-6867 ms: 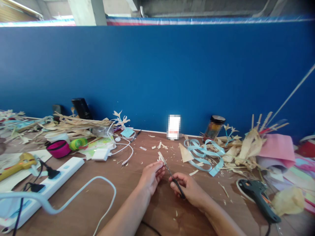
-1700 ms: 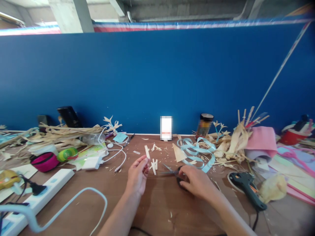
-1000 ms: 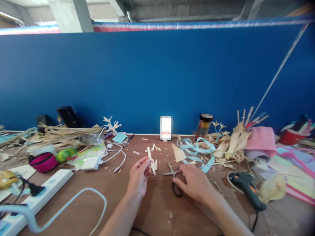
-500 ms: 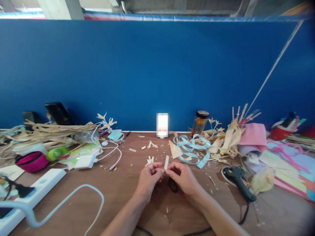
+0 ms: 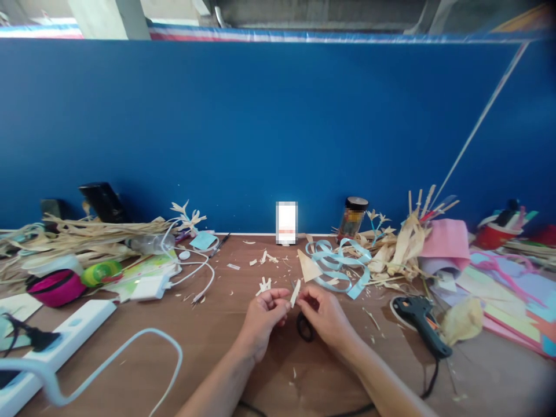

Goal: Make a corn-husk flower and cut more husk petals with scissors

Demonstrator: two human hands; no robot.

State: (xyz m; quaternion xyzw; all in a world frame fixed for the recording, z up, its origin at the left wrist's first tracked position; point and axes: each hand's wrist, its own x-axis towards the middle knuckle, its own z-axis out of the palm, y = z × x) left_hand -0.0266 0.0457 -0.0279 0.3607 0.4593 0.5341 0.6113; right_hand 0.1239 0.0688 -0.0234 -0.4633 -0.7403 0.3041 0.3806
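In the middle of the table, my left hand [image 5: 266, 315] pinches a small pale strip of dried husk [image 5: 296, 293] between thumb and fingertips. The strip points up and leans slightly right. My right hand [image 5: 325, 313] is closed close beside it, thumb and forefinger near the strip's edge. Under that hand shows the black loop of scissors [image 5: 305, 328], with what looks like a thin grey blade just behind the strip. The right hand appears to hold these scissors, though its fingers hide the grip. Just beyond the left fingers lie several pale cut husk pieces [image 5: 263, 285].
A glue gun [image 5: 422, 325] lies right, its cord running toward me. Light blue ribbon [image 5: 334, 263] and a husk bundle [image 5: 399, 246] are behind. At left are a white power strip [image 5: 82, 324], cables and a pink pouch [image 5: 56, 286]. A blue partition [image 5: 269, 127] stands behind.
The husk strip has tipped from nearly upright to leaning right, and a thin grey edge now shows behind it. Both hands have stayed almost in place.
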